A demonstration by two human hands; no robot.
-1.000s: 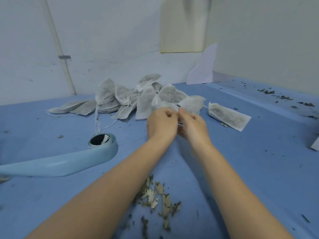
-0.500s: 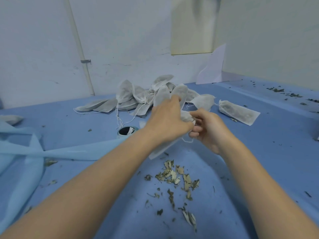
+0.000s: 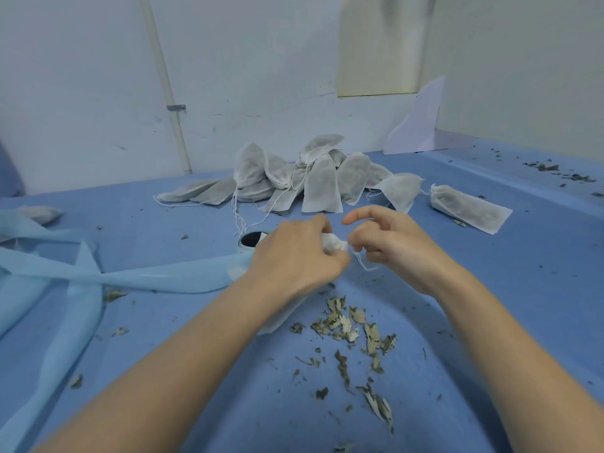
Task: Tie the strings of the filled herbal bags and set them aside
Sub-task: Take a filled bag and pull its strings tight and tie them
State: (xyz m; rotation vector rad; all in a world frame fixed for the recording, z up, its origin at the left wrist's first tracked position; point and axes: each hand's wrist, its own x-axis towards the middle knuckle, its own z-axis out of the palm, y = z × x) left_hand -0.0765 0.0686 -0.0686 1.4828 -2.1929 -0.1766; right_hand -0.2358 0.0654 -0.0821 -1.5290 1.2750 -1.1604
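My left hand [image 3: 295, 256] grips the gathered neck of a white herbal bag [image 3: 333, 242]; the bag's body hangs below my wrist and is mostly hidden. My right hand [image 3: 390, 245] sits just right of the neck, its curled fingers pinching the thin white string [image 3: 362, 264], with the index finger raised. A pile of filled white bags [image 3: 313, 178] lies behind my hands near the wall. One more filled bag [image 3: 469, 209] lies apart at the right.
Loose dried leaves [image 3: 351, 328] are scattered on the blue surface [image 3: 523, 289] in front of me. Light blue fabric strips [image 3: 130, 277] cross the left side. A round dark opening [image 3: 250, 239] sits left of my left hand. The white wall stands behind the pile.
My hands have come nearer to me and lower with the bag. The right hand has shifted from the bag's mouth to the string, its index finger now lifted.
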